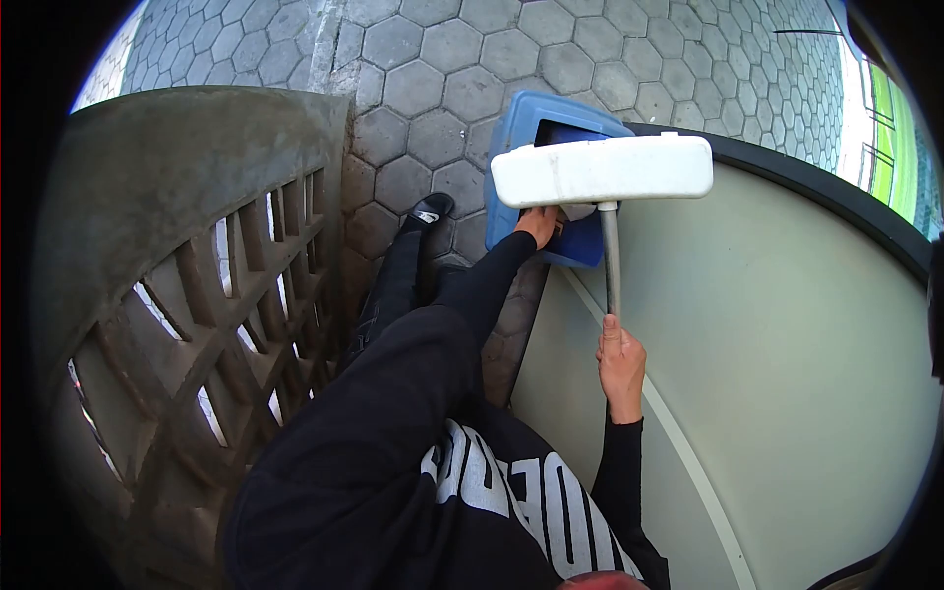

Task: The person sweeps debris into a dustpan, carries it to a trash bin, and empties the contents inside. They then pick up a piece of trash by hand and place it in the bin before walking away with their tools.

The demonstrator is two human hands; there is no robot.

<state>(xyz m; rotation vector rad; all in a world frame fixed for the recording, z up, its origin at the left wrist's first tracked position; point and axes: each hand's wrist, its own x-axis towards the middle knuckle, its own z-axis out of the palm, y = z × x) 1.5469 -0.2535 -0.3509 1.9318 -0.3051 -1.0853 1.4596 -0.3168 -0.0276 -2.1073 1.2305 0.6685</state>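
My right hand (621, 369) is wrapped round the metal handle of a long-handled tool with a wide white head (605, 169), which lies across my view over the blue bin. My left hand (538, 226) reaches into the blue plastic bin (504, 157), just below the white head. Its fingertips are partly hidden by that head and by what is inside, so I cannot tell what they grip. Something pale and something brownish show beside the fingers in the bin's dark blue interior.
On the left stands a concrete wall (197, 128) with lattice openings. Hexagonal paving (403, 88) covers the ground, with my shoe (430, 208) on it. A large pale green surface (777, 324) with a dark edge lies on the right, close to the bin.
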